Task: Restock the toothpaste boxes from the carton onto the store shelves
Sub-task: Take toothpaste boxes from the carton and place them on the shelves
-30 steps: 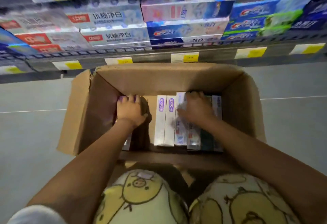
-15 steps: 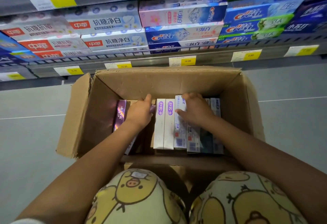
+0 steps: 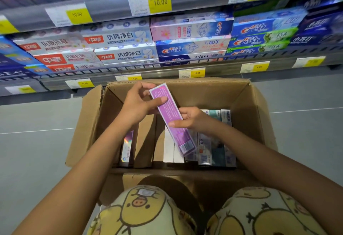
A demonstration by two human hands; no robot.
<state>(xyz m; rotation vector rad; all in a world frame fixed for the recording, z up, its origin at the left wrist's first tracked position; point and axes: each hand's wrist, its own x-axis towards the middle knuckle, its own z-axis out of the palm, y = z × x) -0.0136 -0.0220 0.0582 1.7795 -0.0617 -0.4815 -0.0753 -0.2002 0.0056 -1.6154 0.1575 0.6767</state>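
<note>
both hands [image 3: 138, 102] [image 3: 191, 118] in a clenched grip on purple toothpaste box [image 3: 171, 117], above open carton [image 3: 246, 104]

You've got open room in the carton [image 3: 246, 104] left of the white boxes [image 3: 170, 147]. The shelf [image 3: 148, 73] ahead is packed full.

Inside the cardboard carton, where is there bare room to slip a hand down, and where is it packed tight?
Bare room: the gap in the brown cardboard carton between the lone shiny purple box at its left and the two white boxes. Crowded: the right side, where upright boxes stand packed together to the carton's right wall.
</note>
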